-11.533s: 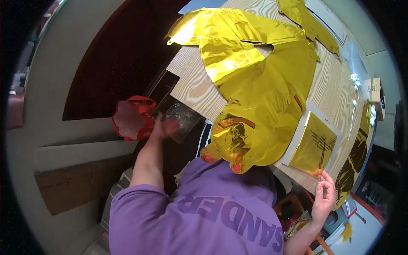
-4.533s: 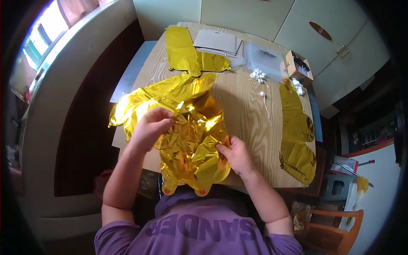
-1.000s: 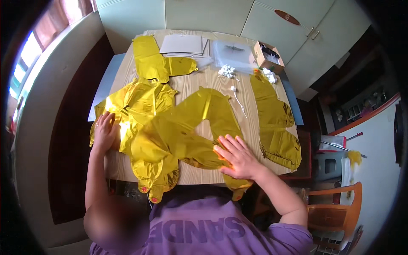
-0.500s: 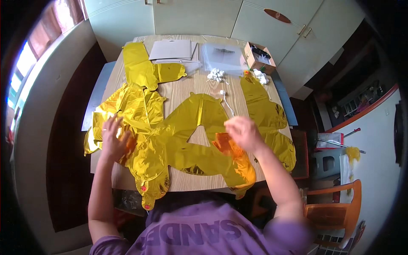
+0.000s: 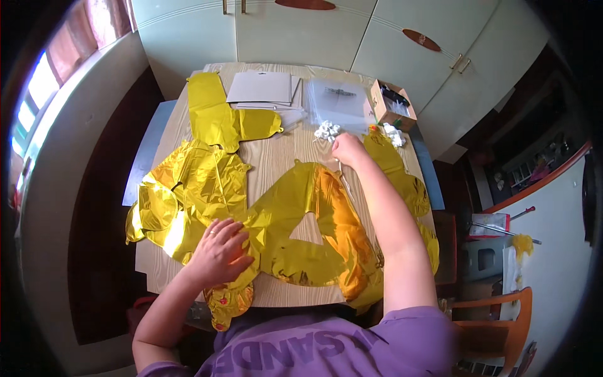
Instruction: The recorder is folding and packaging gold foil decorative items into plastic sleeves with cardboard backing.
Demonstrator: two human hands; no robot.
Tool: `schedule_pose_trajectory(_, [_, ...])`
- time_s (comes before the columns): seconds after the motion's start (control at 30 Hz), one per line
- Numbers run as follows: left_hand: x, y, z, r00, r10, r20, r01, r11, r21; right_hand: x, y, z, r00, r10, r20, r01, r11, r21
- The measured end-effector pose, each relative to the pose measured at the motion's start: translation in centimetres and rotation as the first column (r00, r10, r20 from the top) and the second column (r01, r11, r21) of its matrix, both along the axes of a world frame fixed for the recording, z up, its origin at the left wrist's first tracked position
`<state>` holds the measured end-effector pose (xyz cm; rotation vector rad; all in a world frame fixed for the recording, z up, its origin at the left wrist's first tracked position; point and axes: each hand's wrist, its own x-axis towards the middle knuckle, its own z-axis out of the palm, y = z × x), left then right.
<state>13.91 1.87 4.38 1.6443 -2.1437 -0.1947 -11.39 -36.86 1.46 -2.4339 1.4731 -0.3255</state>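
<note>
Flat gold foil balloons cover much of the wooden table. My left hand (image 5: 221, 252), fingers spread, hovers over or rests on a crumpled gold foil balloon (image 5: 201, 169) at the left; whether it touches cannot be seen. Beside it, in the middle, lies a foil balloon with a triangular hole (image 5: 279, 251), its right side shining orange. My right hand (image 5: 349, 152) is stretched across the table, fingertips pinched together at a thin white string (image 5: 345, 182). Just beyond its fingers sits a cluster of small white bundles (image 5: 327, 131).
At the back lie grey card sheets (image 5: 260, 88), clear plastic bags (image 5: 339, 100) and a small wooden box (image 5: 392, 107) with dark things inside. More white bundles (image 5: 394, 135) lie by the box. A gold balloon (image 5: 402, 176) lies under my right arm's far side. A wooden chair (image 5: 496, 308) stands at the right.
My right hand has moved away from me to the white string near the bundles. My left hand has shifted right and nearer to me. The middle balloon's right side now lies folded differently.
</note>
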Motion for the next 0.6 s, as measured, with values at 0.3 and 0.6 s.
schedule_pose_trajectory(0.3, [-4.4, -1.1, 2.4, 0.997, -0.047, 0.056, 0.040, 0.992, 0.121, -2.0, -1.3, 2.2, 0.962, 0.209, 0.178, -0.211, 0.977, -0.005])
schedule_pose_trajectory(0.6, [-4.8, -2.6, 2.0, 0.997, -0.066, 0.047, 0.061, 0.993, 0.103, -1.5, -1.3, 0.9, 0.978, -0.168, -0.120, 0.166, 0.986, -0.025])
